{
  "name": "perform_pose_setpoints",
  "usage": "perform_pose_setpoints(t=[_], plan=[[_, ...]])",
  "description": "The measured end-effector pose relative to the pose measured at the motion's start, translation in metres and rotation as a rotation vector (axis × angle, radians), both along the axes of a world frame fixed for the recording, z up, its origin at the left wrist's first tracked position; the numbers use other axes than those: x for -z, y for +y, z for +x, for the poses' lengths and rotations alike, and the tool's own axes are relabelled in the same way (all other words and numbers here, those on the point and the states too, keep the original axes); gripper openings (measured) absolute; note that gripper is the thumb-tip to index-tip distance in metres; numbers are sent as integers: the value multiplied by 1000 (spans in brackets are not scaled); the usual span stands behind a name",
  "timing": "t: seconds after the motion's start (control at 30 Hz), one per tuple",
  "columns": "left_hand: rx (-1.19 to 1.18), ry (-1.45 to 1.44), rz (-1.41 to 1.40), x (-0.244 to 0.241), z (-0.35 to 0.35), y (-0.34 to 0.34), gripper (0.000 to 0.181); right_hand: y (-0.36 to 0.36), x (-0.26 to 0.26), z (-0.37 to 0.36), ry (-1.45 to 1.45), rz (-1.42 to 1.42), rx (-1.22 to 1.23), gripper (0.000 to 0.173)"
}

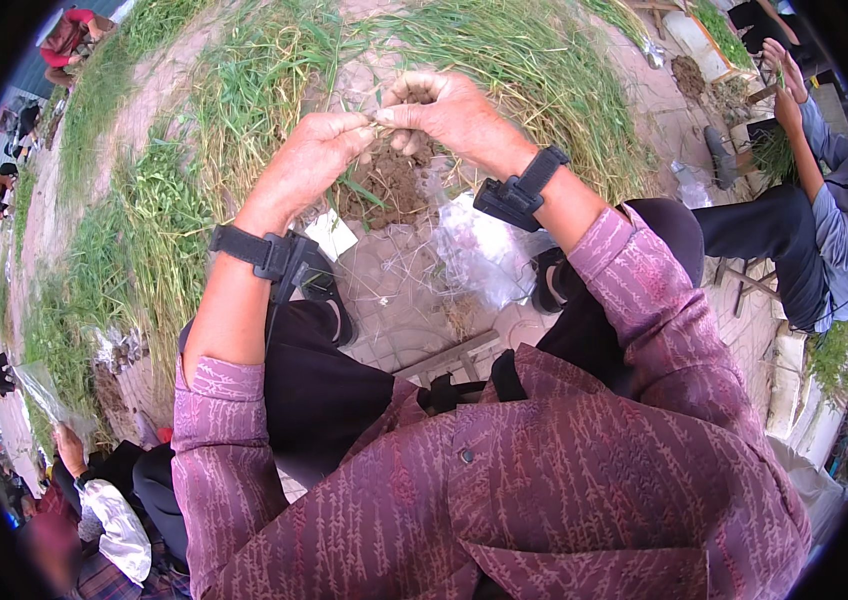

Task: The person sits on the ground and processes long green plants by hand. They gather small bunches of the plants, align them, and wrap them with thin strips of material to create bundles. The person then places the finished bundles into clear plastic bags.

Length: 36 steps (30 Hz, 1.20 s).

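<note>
My left hand [322,154] and my right hand [435,112] meet at the top middle, over a heap of brown soil [394,184]. Between the fingertips of both hands is something small and thin, perhaps a plant stem or root; it is too small to tell. The right hand's fingers curl around a dark clump that looks like soil. Long cut grass [251,127] lies beside the left hand, and more grass [544,90] lies beyond the right. Below the hands are a white card [331,234] and a clear plastic bag [487,251] with pale contents.
A seated co-worker [829,202] holds green stems at the right. Another person's hand [71,450] holds a clear plastic bag [48,390] at the lower left. White planter boxes [701,49] stand at the upper right. My feet rest on paving [394,300] beside the soil.
</note>
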<state>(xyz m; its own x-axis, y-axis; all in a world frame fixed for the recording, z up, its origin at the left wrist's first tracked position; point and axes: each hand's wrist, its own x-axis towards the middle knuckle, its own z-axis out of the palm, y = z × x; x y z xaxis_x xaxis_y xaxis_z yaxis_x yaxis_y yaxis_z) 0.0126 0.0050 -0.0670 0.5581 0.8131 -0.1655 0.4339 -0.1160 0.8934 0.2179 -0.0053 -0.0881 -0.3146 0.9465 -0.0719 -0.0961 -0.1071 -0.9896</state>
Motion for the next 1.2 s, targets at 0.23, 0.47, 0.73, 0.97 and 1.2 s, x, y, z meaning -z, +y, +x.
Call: perform_pose_setpoints(t=[0.23, 0.47, 0.73, 0.97, 1.2], plan=[[-36, 217, 853, -28, -33, -5, 22, 31, 174, 67, -787, 188, 236, 72], [-365, 34, 504, -38, -60, -7, 26, -48, 325, 95, -1202, -59, -126, 100], [-484, 31, 249, -33, -61, -6, 23, -14, 315, 113, -783, -517, -132, 58], [-301, -81, 291, -34, -52, -11, 18, 3, 245, 124, -115, -798, 107, 15], [-307, -70, 357, -39, -56, -15, 19, 36, 265, 140, -912, -174, 642, 12]])
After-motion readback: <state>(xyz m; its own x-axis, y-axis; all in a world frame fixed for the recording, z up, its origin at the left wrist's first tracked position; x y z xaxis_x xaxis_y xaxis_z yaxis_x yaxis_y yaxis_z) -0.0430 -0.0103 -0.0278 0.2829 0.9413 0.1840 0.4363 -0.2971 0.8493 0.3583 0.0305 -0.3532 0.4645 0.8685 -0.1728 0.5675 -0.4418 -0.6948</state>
